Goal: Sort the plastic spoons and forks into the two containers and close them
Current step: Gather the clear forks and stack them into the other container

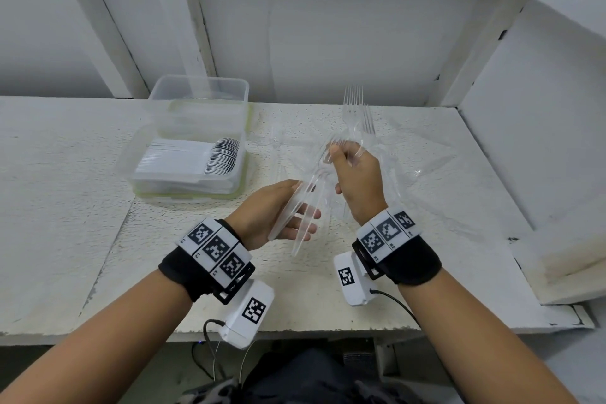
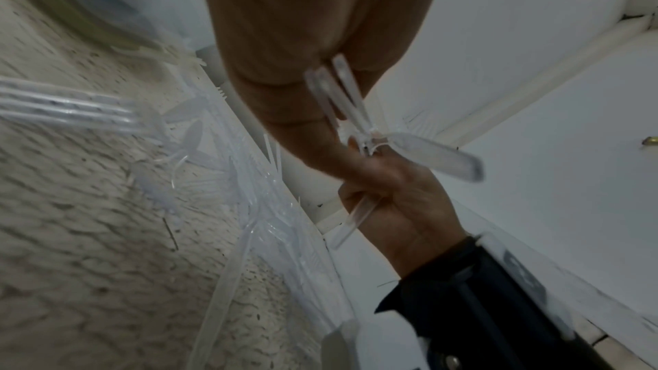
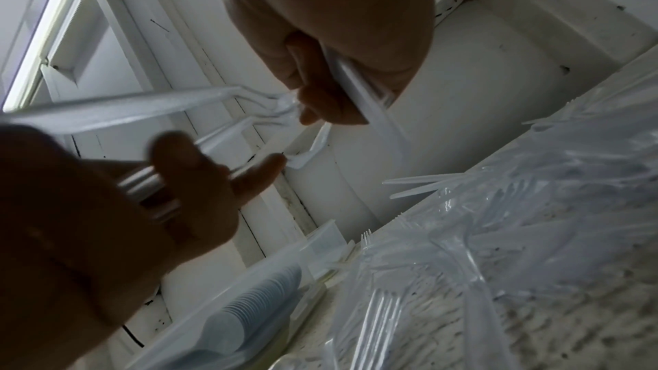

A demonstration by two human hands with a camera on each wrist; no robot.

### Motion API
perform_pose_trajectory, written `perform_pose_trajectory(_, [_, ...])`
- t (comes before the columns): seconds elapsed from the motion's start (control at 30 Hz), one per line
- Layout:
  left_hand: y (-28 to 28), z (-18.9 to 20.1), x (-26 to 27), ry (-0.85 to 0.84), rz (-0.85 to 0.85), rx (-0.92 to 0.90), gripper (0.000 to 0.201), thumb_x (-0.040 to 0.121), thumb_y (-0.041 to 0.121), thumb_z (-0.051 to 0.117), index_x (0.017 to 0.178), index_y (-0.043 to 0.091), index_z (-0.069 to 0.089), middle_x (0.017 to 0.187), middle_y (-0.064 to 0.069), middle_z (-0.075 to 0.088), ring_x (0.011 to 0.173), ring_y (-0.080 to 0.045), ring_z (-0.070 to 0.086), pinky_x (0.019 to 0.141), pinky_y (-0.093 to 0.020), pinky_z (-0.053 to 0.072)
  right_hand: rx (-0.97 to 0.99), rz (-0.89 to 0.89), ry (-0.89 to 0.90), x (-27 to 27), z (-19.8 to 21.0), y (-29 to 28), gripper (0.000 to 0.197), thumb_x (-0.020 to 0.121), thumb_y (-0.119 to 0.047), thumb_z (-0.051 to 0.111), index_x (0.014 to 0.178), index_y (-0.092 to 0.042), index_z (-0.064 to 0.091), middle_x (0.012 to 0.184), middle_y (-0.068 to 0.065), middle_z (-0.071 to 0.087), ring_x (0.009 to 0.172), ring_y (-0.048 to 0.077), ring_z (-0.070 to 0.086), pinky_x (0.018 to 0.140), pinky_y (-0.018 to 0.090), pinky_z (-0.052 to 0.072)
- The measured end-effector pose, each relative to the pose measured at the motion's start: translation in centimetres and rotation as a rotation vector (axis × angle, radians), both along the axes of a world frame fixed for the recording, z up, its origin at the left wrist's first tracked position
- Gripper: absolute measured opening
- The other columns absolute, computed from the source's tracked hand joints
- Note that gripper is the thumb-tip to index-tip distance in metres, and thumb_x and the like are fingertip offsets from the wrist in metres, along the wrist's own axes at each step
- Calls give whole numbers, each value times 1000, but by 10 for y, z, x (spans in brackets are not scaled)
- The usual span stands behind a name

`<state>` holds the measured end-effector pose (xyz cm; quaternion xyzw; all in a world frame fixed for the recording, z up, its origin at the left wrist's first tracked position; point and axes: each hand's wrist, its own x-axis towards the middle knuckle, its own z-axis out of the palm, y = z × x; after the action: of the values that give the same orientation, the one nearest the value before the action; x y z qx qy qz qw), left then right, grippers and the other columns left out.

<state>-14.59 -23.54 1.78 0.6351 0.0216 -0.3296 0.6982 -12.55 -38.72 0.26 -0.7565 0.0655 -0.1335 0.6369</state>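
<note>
Head view: left hand (image 1: 275, 211) loosely cradles clear fork handles (image 1: 296, 216); right hand (image 1: 355, 179) grips upright clear forks (image 1: 355, 111) beside the spoon container (image 1: 193, 154).

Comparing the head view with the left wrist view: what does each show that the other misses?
Head only: the front container with stacked spoons, an empty container behind it, and forks raised by the right hand. Left wrist only: a close look at handle ends against the left hand. Both: two hands gripping clear cutlery above loose pieces on the table.
</note>
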Motion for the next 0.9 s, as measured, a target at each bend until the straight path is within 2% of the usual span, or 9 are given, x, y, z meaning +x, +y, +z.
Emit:
perform_pose_trajectory(0.1, [-1, -1, -1, 6, 28, 26, 25, 97, 26, 42, 100, 9, 60, 65, -6, 56, 47, -15, 45, 40, -19, 39, 13, -1, 9, 0, 1, 1, 22, 96, -19, 51, 75, -24, 57, 79, -11, 61, 69, 4, 54, 50, 13, 42])
perform_pose_trajectory(0.23, [-1, -7, 2, -24, 14, 55, 54, 98, 50, 24, 103, 12, 63, 57, 1, 56, 50, -16, 40, 43, -25, 30, 40, 5, 35, 1, 1, 4, 15, 96, -20, 50, 85, -16, 59, 78, -10, 59, 65, 4, 52, 43, 12, 41])
perform_pose_trajectory(0.4, [-3, -3, 2, 25, -45, -45, 42, 99, 42, 30, 102, 7, 54, 62, -3, 57, 55, -16, 59, 52, -25, 51, 23, 2, 23, 5, -1, 6, 15, 96, -20, 50, 87, -14, 60, 72, -10, 56, 54, 1, 50, 42, 14, 40])
perform_pose_trajectory(0.47, [-2, -2, 3, 59, -56, -90, 37, 99, 38, 32, 99, 7, 51, 64, -5, 60, 54, -18, 61, 51, -27, 52, 6, 5, 12, 6, -2, 7, 16, 96, -20, 50, 83, -19, 59, 72, -13, 57, 53, -3, 51, 49, 14, 42])
perform_pose_trajectory(0.57, [1, 0, 4, 72, -47, -112, 29, 99, 34, 34, 95, 10, 50, 59, -2, 57, 44, -13, 53, 42, -22, 46, 20, 10, 17, 7, -2, 6, 17, 95, -20, 51, 81, -26, 58, 79, -16, 59, 67, 0, 54, 62, 18, 44])
perform_pose_trajectory(0.67, [2, -2, 7, 82, -41, -129, 28, 99, 36, 33, 95, 13, 49, 52, 2, 45, 35, -6, 37, 34, -15, 33, 26, 23, 46, 6, -2, 6, 12, 96, -24, 49, 93, -21, 60, 85, -17, 58, 69, 1, 53, 54, 14, 43])
perform_pose_trajectory(0.73, [2, -5, 10, 102, -26, -142, 35, 99, 42, 29, 96, 13, 49, 50, 3, 39, 33, -5, 29, 32, -15, 26, 35, 37, 76, 7, -2, 7, 22, 97, -29, 47, 112, -19, 60, 85, -16, 55, 58, -2, 50, 43, 12, 40])
perform_pose_trajectory(0.8, [2, -8, 13, 88, -19, -108, 45, 98, 49, 24, 95, 13, 52, 51, 4, 36, 34, -5, 26, 33, -14, 23, 47, 59, 106, 9, -2, 7, 33, 98, -33, 45, 128, -22, 53, 87, -15, 54, 49, -4, 46, 40, 14, 38])
perform_pose_trajectory(0.9, [3, -11, 15, 56, -73, -43, 46, 99, 47, 23, 93, 13, 54, 52, 5, 38, 37, -6, 28, 36, -15, 25, 86, 97, 154, 11, 0, 7, 36, 98, -32, 44, 134, -30, 45, 117, 0, 58, 49, -4, 40, 38, 17, 37])
